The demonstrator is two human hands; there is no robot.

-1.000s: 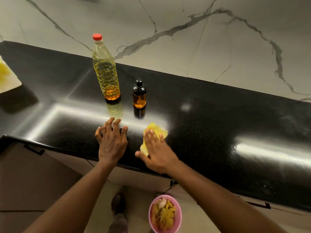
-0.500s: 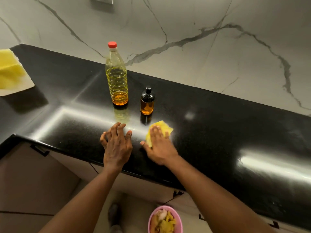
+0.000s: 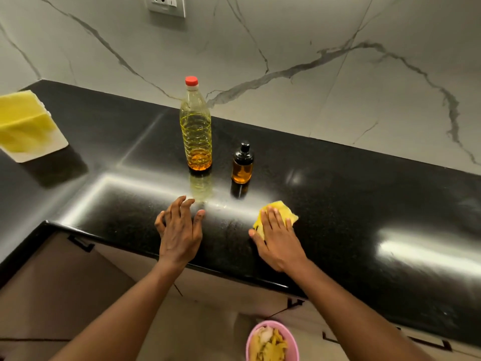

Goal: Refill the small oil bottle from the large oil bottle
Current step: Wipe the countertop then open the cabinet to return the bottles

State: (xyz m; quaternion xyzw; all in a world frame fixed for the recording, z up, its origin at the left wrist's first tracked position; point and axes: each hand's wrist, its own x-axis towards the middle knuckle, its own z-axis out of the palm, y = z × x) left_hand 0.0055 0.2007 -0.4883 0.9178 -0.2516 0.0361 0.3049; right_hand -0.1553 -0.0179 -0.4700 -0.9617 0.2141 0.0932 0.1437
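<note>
The large clear oil bottle (image 3: 196, 131) with a red cap stands upright on the black counter (image 3: 351, 194), partly filled with yellow oil. Just right of it stands the small amber bottle (image 3: 242, 164) with its black cap on. My left hand (image 3: 179, 230) rests on the counter in front of the large bottle, fingers apart, holding nothing. My right hand (image 3: 277, 235) presses flat on a yellow cloth (image 3: 282, 208) on the counter, in front and to the right of the small bottle.
A white tray with a yellow cloth (image 3: 28, 126) sits at the far left of the counter. A pink bowl of scraps (image 3: 272, 341) is on the floor below the counter edge. A wall socket (image 3: 166, 5) is on the marble backsplash.
My right hand has slid the yellow cloth to the right along the counter, away from my left hand. The left hand has stayed in place. The view has tilted up.
</note>
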